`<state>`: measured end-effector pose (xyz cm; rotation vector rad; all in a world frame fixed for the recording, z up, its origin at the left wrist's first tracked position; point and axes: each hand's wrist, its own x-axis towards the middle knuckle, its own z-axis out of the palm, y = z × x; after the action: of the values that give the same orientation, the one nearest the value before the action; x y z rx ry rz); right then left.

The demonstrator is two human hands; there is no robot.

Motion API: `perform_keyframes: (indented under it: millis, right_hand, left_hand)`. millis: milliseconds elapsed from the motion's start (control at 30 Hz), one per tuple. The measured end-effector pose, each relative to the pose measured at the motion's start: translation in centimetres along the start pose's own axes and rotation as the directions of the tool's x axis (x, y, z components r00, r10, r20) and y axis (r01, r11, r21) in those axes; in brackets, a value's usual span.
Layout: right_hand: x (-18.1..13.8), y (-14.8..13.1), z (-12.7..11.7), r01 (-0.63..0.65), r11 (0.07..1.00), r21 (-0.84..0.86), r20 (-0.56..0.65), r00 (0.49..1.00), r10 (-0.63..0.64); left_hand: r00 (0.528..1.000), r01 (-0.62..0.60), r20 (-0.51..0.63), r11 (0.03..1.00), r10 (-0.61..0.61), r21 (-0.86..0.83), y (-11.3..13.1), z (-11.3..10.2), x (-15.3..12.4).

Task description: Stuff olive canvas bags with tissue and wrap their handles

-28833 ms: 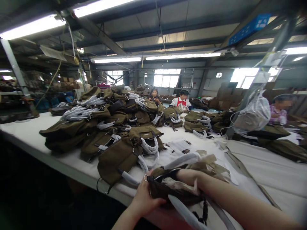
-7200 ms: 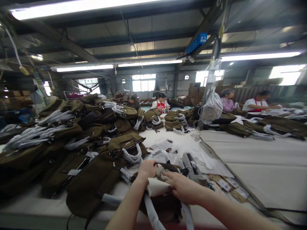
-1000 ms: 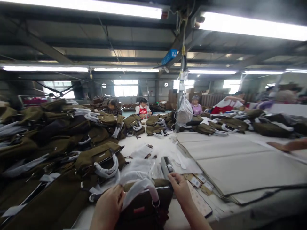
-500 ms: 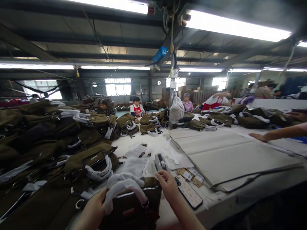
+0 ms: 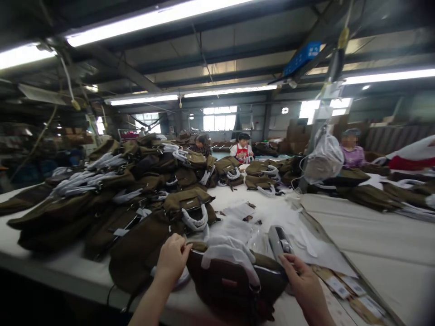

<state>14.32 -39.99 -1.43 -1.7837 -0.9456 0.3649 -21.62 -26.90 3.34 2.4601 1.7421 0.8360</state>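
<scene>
A dark olive handbag stands before me on the white table, its two handles wrapped in white film. My left hand pinches the bag's upper left corner, fingers closed. At the opposite upper corner, my right hand grips the edge with thumb and fingers. A zipper runs along the top, and a small reddish label shows on the front. Just beyond the bag lies a grey handheld device, close to my right hand.
A large heap of olive handbags covers the table's left side. Paper tags lie at right beside stacked pale sheets. A post carries a plastic-wrapped bundle. Co-workers sit across the table.
My view has swung left. My left hand has gone from beside the wrapped handle to the bag's left corner. The bag now sits broader between both hands.
</scene>
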Motion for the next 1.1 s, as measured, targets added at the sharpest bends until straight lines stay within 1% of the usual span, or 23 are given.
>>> perform_keyframes:
  millis: [67, 133, 167, 200, 267, 300, 333, 400, 533, 600, 667, 733, 767, 800, 833, 867, 900, 933, 967, 1000, 1033, 1067, 1100]
  right_hand:
    - [0.0, -0.3, -0.4, 0.042, 0.996, -0.078, 0.047, 0.998, -0.038]
    - [-0.5, -1.4, -1.0, 0.170, 0.970, -0.172, -0.003, 0.985, -0.173]
    - [-1.0, -2.2, -1.3, 0.261, 0.942, -0.212, -0.058, 0.959, -0.279]
    - [-1.6, -3.1, -1.5, 0.359, 0.901, -0.243, -0.104, 0.914, -0.392]
    - [-3.0, -5.2, -1.5, 0.541, 0.800, -0.258, -0.127, 0.802, -0.583]
    - [-3.8, -6.3, -1.3, 0.609, 0.757, -0.238, -0.090, 0.762, -0.641]
    - [-4.5, -7.3, -0.9, 0.657, 0.725, -0.206, -0.030, 0.736, -0.676]
    - [-5.6, -9.1, 0.2, 0.694, 0.709, -0.124, 0.099, 0.720, -0.687]
    - [-6.3, -11.1, 2.0, 0.591, 0.806, 0.027, 0.258, 0.775, -0.577]
    - [-6.0, -11.8, 2.1, 0.526, 0.844, 0.103, 0.349, 0.776, -0.526]
    - [-5.6, -12.2, 1.8, 0.432, 0.880, 0.198, 0.475, 0.743, -0.472]
    - [-5.1, -12.3, 1.3, 0.277, 0.917, 0.287, 0.619, 0.677, -0.398]
    - [-4.9, -12.2, 1.0, 0.191, 0.929, 0.316, 0.684, 0.633, -0.363]
    - [-4.6, -12.1, 0.7, 0.122, 0.934, 0.336, 0.726, 0.598, -0.339]
    - [-4.4, -11.9, 0.4, 0.082, 0.934, 0.348, 0.744, 0.583, -0.328]
    - [-4.2, -11.6, 0.1, 0.077, 0.933, 0.353, 0.739, 0.589, -0.328]
    - [-4.0, -11.4, -0.2, 0.109, 0.930, 0.350, 0.710, 0.617, -0.339]
    - [-3.9, -11.2, -0.5, 0.175, 0.926, 0.336, 0.657, 0.661, -0.363]
    - [-4.0, -11.1, -0.7, 0.263, 0.915, 0.306, 0.582, 0.708, -0.399]
    - [-4.1, -11.1, -0.9, 0.356, 0.898, 0.260, 0.492, 0.751, -0.440]
    - [-4.2, -11.1, -1.1, 0.443, 0.873, 0.205, 0.399, 0.776, -0.488]
    - [-4.5, -11.3, -1.1, 0.513, 0.845, 0.152, 0.321, 0.783, -0.533]
    - [-4.8, -11.5, -1.0, 0.559, 0.822, 0.113, 0.283, 0.775, -0.566]
  left_hand:
    - [0.998, -0.023, -0.056, 0.995, 0.018, -0.098, 0.3, -0.8, -0.5]
    - [0.989, -0.110, -0.125, 0.961, 0.081, -0.252, 1.5, -2.1, -1.2]
    - [0.981, -0.169, -0.147, 0.929, 0.126, -0.330, 2.3, -2.9, -1.6]
    - [0.972, -0.222, -0.155, 0.890, 0.174, -0.397, 3.2, -3.7, -1.9]
    - [0.956, -0.293, -0.139, 0.826, 0.258, -0.482, 5.1, -5.0, -2.5]
    - [0.950, -0.309, -0.130, 0.808, 0.283, -0.501, 6.0, -5.4, -2.7]
    - [0.947, -0.318, -0.126, 0.800, 0.296, -0.509, 6.8, -5.6, -2.9]
    - [0.943, -0.327, -0.115, 0.796, 0.313, -0.510, 8.1, -5.5, -2.9]
    - [0.940, -0.327, -0.069, 0.821, 0.335, -0.468, 9.4, -5.0, -2.9]
    - [0.940, -0.325, -0.050, 0.836, 0.339, -0.442, 9.6, -5.3, -2.9]
    - [0.931, -0.328, -0.009, 0.827, 0.364, -0.457, 9.5, -5.8, -2.6]
    - [0.910, -0.301, 0.079, 0.780, 0.407, -0.549, 8.9, -6.4, -2.0]
    - [0.890, -0.240, 0.161, 0.738, 0.427, -0.631, 8.4, -6.5, -1.6]
    - [0.859, -0.134, 0.260, 0.682, 0.442, -0.719, 7.8, -6.6, -1.1]
    - [0.825, 0.002, 0.349, 0.615, 0.445, -0.788, 7.2, -6.5, -0.7]
    - [0.793, 0.133, 0.419, 0.546, 0.443, -0.827, 6.7, -6.4, -0.4]
    - [0.772, 0.223, 0.460, 0.491, 0.439, -0.842, 6.2, -6.3, -0.2]
    - [0.782, 0.245, 0.459, 0.470, 0.421, -0.848, 5.9, -6.3, -0.1]
    - [0.822, 0.192, 0.414, 0.496, 0.390, -0.847, 5.8, -6.3, -0.2]
    - [0.876, 0.085, 0.328, 0.556, 0.354, -0.827, 5.9, -6.3, -0.4]
    - [0.918, -0.040, 0.222, 0.633, 0.330, -0.773, 6.3, -6.4, -0.7]
    - [0.939, -0.153, 0.120, 0.705, 0.322, -0.693, 6.8, -6.6, -1.0]
    - [0.945, -0.234, 0.041, 0.759, 0.325, -0.608, 7.4, -6.7, -1.3]
